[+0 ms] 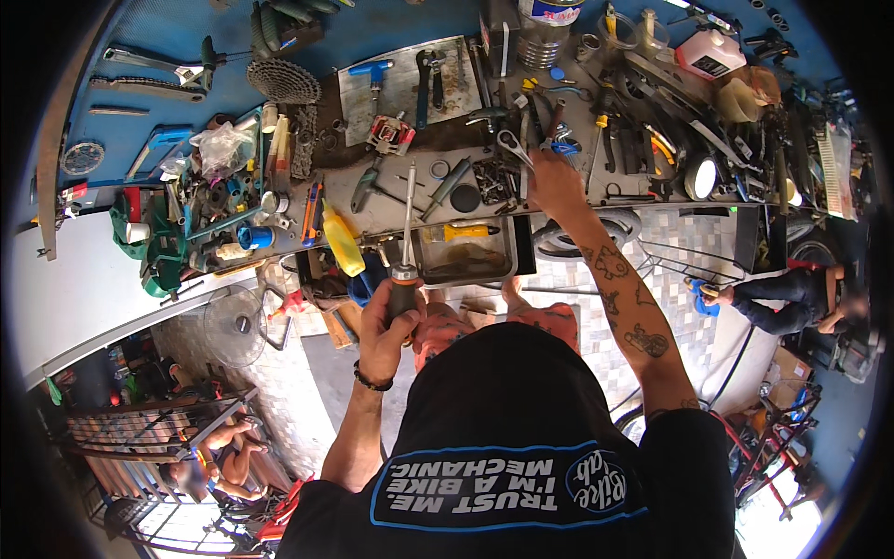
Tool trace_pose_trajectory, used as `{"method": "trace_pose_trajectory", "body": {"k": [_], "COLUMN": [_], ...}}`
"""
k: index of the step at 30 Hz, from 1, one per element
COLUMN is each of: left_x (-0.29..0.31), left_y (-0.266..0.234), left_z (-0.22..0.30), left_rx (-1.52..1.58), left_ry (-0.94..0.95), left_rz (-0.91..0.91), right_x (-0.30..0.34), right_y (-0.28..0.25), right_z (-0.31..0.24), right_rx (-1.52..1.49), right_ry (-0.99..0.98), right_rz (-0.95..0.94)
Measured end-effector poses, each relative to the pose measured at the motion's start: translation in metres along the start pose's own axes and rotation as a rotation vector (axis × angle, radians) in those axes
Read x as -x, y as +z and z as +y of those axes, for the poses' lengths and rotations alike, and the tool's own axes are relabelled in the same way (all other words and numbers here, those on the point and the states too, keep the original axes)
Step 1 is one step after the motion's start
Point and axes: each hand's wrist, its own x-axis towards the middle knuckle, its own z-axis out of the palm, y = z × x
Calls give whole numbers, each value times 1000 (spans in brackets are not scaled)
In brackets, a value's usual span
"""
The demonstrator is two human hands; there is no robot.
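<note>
My left hand (380,328) is closed around the dark handle of a long screwdriver (408,224). Its bright shaft points up and away from me, with the tip above the bench edge. A yellow bottle (343,240) lies just left of the shaft. At the far end of my outstretched arm, my right hand (556,184) is over the cluttered workbench (391,200). A ring-ended wrench (508,142) lies against its fingers, and a brown-handled tool (556,116) is just beyond. The fingertips of that hand are hidden, so any grip there is unclear.
An open drawer (518,265) holding a yellow-handled screwdriver (466,231) juts out below the bench. A blue-handled hammer (372,73) and a cassette sprocket (283,82) lie farther back. A green vise (164,252) stands at left. Other people sit at lower left and far right.
</note>
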Motion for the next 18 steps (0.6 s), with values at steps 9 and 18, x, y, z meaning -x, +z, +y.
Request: {"method": "trace_pose_trajectory", "body": {"k": [9, 18], "left_x": [7, 4], "left_y": [39, 66], "left_z": [21, 46], "left_rx": [-219, -275], "left_ry": [-20, -43], "left_rz": [40, -13], "right_x": [31, 71], "right_y": [-98, -150], "right_z": [-43, -81], "right_rx": [-1601, -1400], "right_ry": [359, 240], "right_rz": [-362, -271]}}
